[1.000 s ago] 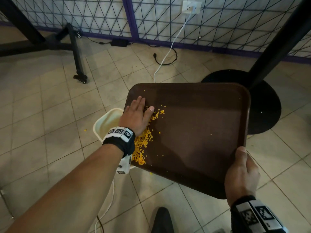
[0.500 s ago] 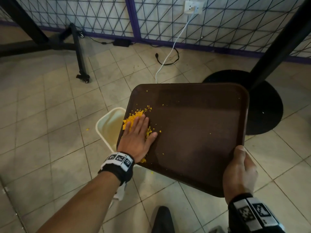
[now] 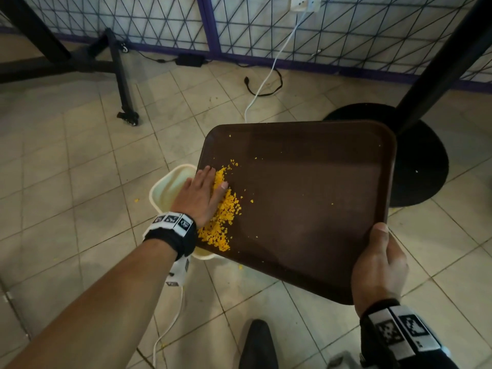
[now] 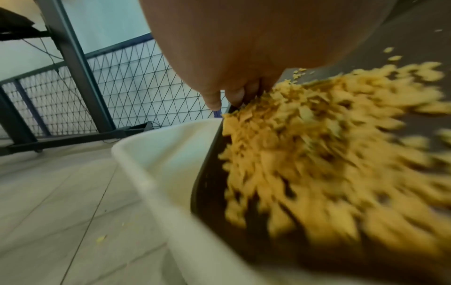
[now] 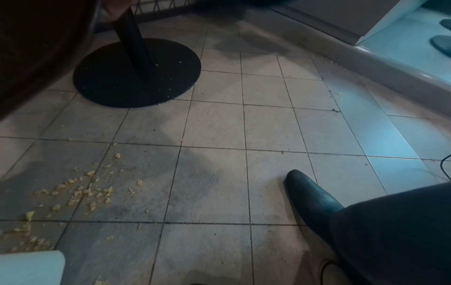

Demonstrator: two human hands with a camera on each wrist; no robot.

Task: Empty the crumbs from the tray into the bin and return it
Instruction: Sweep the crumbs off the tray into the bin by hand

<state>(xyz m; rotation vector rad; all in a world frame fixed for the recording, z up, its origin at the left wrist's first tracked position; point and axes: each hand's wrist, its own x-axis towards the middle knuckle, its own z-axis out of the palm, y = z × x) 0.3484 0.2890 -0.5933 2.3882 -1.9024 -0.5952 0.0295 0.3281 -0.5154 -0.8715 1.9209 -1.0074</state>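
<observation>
A dark brown tray (image 3: 306, 198) is held tilted over the floor, its left edge above a cream bin (image 3: 170, 187). A heap of yellow crumbs (image 3: 222, 217) lies along that left edge. My left hand (image 3: 202, 195) lies flat with straight fingers on the tray's left rim, against the crumbs. In the left wrist view the crumbs (image 4: 317, 164) are piled at the tray edge (image 4: 207, 183), right above the bin (image 4: 156, 173), with my fingers (image 4: 217, 98) at the heap's far end. My right hand (image 3: 378, 265) grips the tray's near right corner, thumb on top.
A black round table base (image 3: 420, 161) with its post stands behind the tray. Spilled crumbs (image 5: 80, 189) lie on the floor tiles under it. My dark shoe (image 5: 310, 194) stands to the right. A white cable (image 3: 269, 73) and a black wheeled frame (image 3: 119, 75) lie further back.
The left hand has slid back toward me along the tray's left edge, dragging crumbs into a long heap over the bin. The right hand keeps its grip.
</observation>
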